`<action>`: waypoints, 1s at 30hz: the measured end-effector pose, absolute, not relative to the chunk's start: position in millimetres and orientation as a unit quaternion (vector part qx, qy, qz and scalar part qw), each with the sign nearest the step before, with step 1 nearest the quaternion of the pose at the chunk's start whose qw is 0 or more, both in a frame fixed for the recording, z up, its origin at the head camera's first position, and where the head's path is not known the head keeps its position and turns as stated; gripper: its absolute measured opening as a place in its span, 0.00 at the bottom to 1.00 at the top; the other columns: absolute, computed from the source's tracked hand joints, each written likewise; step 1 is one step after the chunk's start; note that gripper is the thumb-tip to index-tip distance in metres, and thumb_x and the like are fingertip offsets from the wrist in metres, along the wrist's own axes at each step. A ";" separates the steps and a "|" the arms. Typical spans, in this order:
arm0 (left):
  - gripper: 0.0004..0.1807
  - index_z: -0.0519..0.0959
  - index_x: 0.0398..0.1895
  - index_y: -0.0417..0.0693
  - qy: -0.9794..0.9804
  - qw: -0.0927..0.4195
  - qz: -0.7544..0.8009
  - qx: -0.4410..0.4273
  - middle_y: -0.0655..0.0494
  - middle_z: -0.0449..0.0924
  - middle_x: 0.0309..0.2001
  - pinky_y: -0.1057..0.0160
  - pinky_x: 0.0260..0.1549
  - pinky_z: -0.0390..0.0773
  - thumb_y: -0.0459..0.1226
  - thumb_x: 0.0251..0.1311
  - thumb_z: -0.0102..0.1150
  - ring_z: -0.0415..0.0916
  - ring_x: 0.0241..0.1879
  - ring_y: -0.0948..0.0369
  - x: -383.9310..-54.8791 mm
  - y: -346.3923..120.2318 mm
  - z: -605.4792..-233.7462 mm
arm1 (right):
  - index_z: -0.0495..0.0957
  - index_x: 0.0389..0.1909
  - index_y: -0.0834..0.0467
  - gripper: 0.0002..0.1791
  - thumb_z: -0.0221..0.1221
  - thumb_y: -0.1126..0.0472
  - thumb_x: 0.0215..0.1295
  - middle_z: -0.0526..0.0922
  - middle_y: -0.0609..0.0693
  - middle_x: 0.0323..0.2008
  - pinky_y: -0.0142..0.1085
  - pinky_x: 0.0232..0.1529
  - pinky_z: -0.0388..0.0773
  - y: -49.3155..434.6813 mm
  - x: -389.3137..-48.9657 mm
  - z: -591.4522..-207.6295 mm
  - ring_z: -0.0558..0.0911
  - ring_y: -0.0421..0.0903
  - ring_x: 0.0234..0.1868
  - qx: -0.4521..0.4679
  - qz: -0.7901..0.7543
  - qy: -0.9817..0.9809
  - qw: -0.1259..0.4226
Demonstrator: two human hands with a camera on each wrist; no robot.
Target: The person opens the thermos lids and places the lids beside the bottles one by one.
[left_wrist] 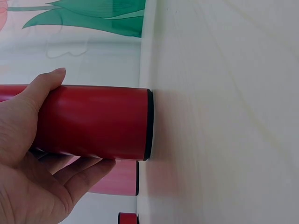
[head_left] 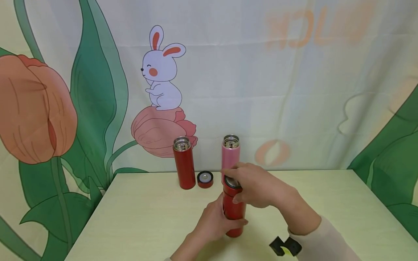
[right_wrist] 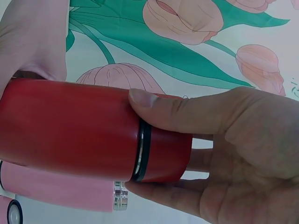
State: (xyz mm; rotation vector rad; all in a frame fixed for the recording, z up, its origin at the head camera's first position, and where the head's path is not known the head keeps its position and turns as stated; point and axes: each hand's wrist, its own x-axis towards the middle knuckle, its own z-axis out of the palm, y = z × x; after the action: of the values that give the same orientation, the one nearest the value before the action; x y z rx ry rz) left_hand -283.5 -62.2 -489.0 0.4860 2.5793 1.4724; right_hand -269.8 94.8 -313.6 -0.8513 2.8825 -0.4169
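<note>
A red thermos bottle [head_left: 233,214] stands upright near the middle of the table, its base right at the tabletop in the left wrist view. My left hand [head_left: 213,219] grips its body, thumb on one side and fingers curled round the other. At the top, my right hand [head_left: 261,185] holds the red lid [right_wrist: 168,154] between thumb and fingers. A black ring and a thin silver line show at the seam between lid and body. Close behind stands a pink thermos [head_left: 230,156], uncapped, with a bare steel mouth; the hand and red bottle partly cover it.
Another red thermos [head_left: 184,166] stands lidless at the back left. Beside it lies a loose red lid [head_left: 205,180], inner side up. The pale table [head_left: 140,217] ends against a printed curtain [head_left: 294,90]. A small black item [head_left: 285,246] shows by the right sleeve.
</note>
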 end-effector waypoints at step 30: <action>0.43 0.67 0.68 0.60 0.851 0.088 0.495 0.150 0.63 0.84 0.55 0.48 0.55 0.83 0.58 0.52 0.77 0.81 0.53 0.60 -284.5 -62.1 -487.3 | 0.76 0.63 0.46 0.37 0.61 0.81 0.56 0.80 0.44 0.60 0.50 0.63 0.79 108.8 -280.9 -318.2 0.78 0.49 0.63 -0.319 -0.228 0.914 0.105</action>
State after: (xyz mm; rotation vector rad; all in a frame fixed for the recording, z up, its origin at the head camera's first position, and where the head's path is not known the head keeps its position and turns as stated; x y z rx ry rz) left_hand -284.5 -62.1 -487.3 0.4460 2.5342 1.4750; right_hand -280.9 108.8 -318.2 -0.9406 2.6926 -0.6719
